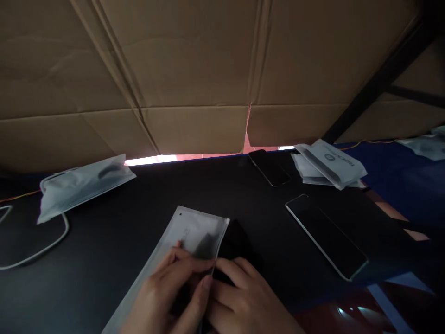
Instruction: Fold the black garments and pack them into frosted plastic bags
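Note:
A frosted translucent zip bag (198, 221) lies slanted on the black tabletop, its zipped edge facing right and faint lettering on its face. Something dark shows through the plastic near that edge. My left hand (163, 287) lies over the bag, its thumb and fingers closed on the zip edge. Against the same edge, my right hand (239, 294) has its fingers bent and closed, meeting the left fingertips. Black material (238, 241) shows just beyond the right fingers; whether it is part of the bag's contents I cannot tell.
A filled frosted bag (86, 185) and a white cable (41, 254) lie at left. On the right are a smaller phone (269, 168), a larger phone (327, 236) and stacked printed pouches (332, 162). A cardboard wall (194, 60) stands behind the table (114, 260).

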The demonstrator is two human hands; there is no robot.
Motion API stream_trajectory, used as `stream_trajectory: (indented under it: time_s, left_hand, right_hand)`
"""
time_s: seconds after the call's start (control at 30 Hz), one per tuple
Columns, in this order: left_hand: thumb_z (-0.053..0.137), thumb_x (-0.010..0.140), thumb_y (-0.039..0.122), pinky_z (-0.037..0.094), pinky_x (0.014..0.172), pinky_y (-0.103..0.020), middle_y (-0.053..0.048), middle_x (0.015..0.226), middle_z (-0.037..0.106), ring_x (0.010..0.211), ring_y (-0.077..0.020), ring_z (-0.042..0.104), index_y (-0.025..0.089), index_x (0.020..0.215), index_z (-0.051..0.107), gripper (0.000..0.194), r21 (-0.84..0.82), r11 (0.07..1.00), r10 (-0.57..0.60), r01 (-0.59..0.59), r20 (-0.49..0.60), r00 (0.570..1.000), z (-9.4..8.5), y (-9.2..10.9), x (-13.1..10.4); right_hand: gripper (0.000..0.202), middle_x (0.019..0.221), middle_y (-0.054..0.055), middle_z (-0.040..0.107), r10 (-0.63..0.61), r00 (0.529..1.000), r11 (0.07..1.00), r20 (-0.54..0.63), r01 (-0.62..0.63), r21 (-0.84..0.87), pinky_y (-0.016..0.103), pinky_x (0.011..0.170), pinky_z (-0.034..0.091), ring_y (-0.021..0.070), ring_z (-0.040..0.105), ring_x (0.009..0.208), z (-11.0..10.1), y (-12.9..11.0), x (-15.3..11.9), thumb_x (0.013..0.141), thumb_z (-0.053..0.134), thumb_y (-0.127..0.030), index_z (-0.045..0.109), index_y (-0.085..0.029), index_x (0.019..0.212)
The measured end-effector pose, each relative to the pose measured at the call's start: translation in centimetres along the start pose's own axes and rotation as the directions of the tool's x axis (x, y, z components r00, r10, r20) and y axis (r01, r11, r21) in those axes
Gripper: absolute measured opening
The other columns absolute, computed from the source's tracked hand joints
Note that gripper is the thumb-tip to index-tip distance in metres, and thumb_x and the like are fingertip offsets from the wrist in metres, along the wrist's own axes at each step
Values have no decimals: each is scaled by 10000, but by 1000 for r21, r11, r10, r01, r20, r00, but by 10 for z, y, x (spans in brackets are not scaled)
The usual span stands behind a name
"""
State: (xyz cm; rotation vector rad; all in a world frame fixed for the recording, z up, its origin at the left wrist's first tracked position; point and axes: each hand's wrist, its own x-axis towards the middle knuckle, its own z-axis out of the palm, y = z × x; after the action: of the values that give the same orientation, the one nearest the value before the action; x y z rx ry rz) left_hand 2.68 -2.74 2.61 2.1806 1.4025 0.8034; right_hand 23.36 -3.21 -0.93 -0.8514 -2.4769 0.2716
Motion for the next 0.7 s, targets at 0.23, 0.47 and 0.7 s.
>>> stream_trajectory:
  time_s: [0.23, 0.47, 0.7]
  left_hand:
    - [468, 1110, 465, 397, 1158, -840, -66, 1738, 497, 1590, -447, 469, 390, 1749, 272, 673, 368, 916, 125, -162, 123, 985, -6, -50, -28]
    - [181, 1161, 548, 315, 1270, -668, -59, 1815, 342, 1661, -342, 344, 327, 1770, 207, 649, 261, 946, 147, -191, 177, 973, -2, -42, -33]
    - [181, 1170, 455, 284, 1278, -696, -32, 1820, 338, 1677, -331, 303, 347, 1767, 208, 607, 323, 942, 77, -93, 61, 995, 6, -53, -35]
  right_hand:
    - [341, 1295, -37, 813, 1, 991, 995, 133, -14, 99, 368, 1028, 558, 232, 653, 1344, 4, 6, -2, 1068, 713, -526, 722, -242, 1257]
    - [172, 1121, 17, 839, -14, 984, 968, 177, -31, 248, 302, 1086, 535, 174, 767, 1097, 14, -4, 16, 1094, 680, -314, 772, -193, 1015]
    - [187, 1155, 68, 843, 201, 979, 966, -23, -195, 169, 386, 998, 611, 260, 779, 1124, 34, -17, 31, 1040, 648, -237, 778, -183, 1162]
